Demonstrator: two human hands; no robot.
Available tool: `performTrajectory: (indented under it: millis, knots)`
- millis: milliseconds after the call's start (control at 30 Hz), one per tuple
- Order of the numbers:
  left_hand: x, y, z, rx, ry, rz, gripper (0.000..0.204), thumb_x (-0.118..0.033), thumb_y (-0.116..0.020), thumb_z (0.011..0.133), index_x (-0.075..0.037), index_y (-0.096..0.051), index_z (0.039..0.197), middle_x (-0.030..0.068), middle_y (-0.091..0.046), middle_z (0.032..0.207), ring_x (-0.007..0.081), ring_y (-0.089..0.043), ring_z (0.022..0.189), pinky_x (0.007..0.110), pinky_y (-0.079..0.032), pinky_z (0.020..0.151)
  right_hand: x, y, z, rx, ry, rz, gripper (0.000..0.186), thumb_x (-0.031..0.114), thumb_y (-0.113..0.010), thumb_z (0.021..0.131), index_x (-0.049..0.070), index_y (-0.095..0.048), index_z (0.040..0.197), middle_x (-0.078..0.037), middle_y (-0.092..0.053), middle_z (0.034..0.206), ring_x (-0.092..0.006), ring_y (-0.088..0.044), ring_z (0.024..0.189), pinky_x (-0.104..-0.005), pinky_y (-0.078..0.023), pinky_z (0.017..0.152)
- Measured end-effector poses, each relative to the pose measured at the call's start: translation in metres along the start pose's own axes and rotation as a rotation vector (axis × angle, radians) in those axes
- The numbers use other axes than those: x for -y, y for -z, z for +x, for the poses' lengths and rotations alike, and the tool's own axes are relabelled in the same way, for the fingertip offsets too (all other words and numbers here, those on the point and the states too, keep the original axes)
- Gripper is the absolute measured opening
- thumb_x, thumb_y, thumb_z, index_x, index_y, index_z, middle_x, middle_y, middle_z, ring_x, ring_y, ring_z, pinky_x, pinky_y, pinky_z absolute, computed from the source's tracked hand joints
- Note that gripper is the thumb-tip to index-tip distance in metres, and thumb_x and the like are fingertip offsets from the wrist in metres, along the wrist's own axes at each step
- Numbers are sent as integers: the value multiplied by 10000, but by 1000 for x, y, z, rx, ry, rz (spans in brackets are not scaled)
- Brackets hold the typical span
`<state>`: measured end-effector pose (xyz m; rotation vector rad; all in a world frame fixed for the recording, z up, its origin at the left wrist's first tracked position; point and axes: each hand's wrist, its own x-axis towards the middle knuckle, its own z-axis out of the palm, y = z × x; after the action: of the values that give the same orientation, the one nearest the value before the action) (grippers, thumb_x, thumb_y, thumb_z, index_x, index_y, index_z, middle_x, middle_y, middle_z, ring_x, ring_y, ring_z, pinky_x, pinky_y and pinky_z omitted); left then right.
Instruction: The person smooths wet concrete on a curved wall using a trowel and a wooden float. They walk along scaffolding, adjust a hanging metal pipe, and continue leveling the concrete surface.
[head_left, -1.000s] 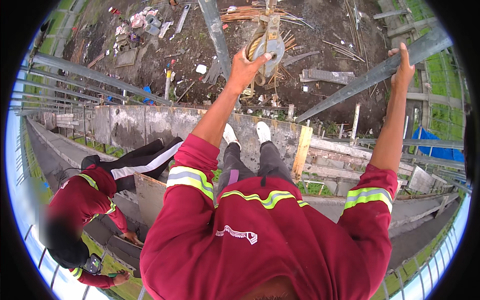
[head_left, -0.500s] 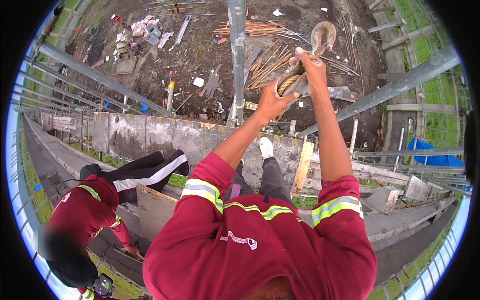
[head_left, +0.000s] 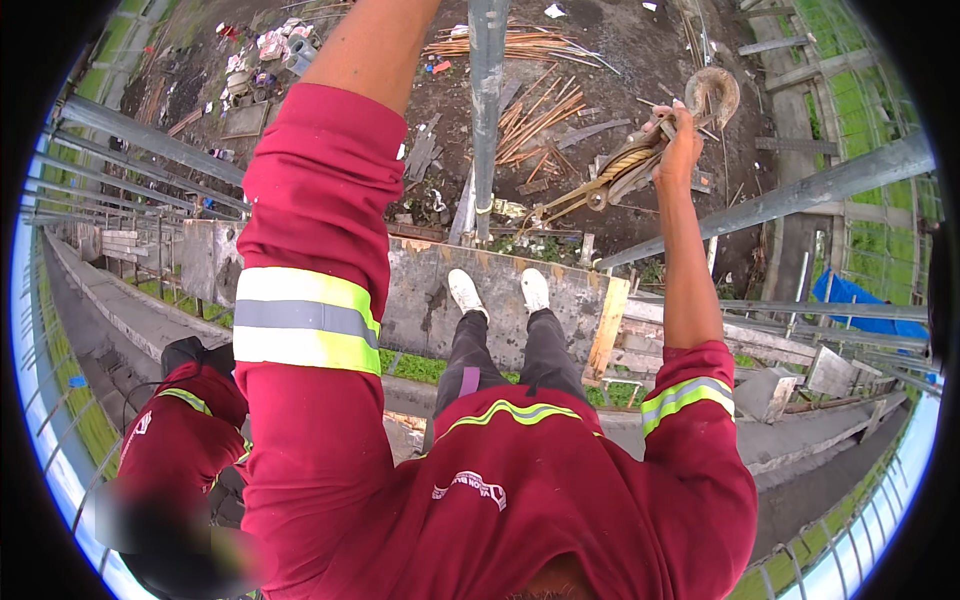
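Observation:
My right hand [head_left: 676, 145] grips a metal pulley block [head_left: 625, 175] with a thick yellow rope through it, held out over the drop; its large hook [head_left: 712, 92] points up and to the right. My left arm [head_left: 330, 200] reaches up past the top edge, so that hand is out of sight. A vertical steel pipe [head_left: 485, 110] stands between my arms, and a diagonal pipe [head_left: 800, 195] runs below the pulley on the right. My shoes stand on a stained grey board [head_left: 400, 265].
A co-worker in maroon [head_left: 170, 440] bends at lower left. A light wooden plank [head_left: 606, 330], concrete ledges [head_left: 790, 450] and steel pipes [head_left: 130, 130] surround me. Far below are dirt, piled rods [head_left: 510, 45], debris and a blue tarp [head_left: 850, 300] at right.
My left hand has let go of the pulley and risen out of frame. My right hand has moved from the diagonal pipe onto the pulley, which has shifted right and tilted over.

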<state>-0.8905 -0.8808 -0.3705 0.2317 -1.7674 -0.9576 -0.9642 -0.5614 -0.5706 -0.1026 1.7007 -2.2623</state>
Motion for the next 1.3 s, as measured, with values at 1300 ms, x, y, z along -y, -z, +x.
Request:
performTrajectory:
  millis: [1300]
  knots:
    - [-7,0,-9,-45,172,-370,338,-57,-703,772,27,-618,1089,145,-703,853,213,-694,785,348,-540,724,-51,-345,133,737,-187,211,301,258,-674,903,-36,-664,972,-114,-697,837,-214,-675,668,-353,-563,605]
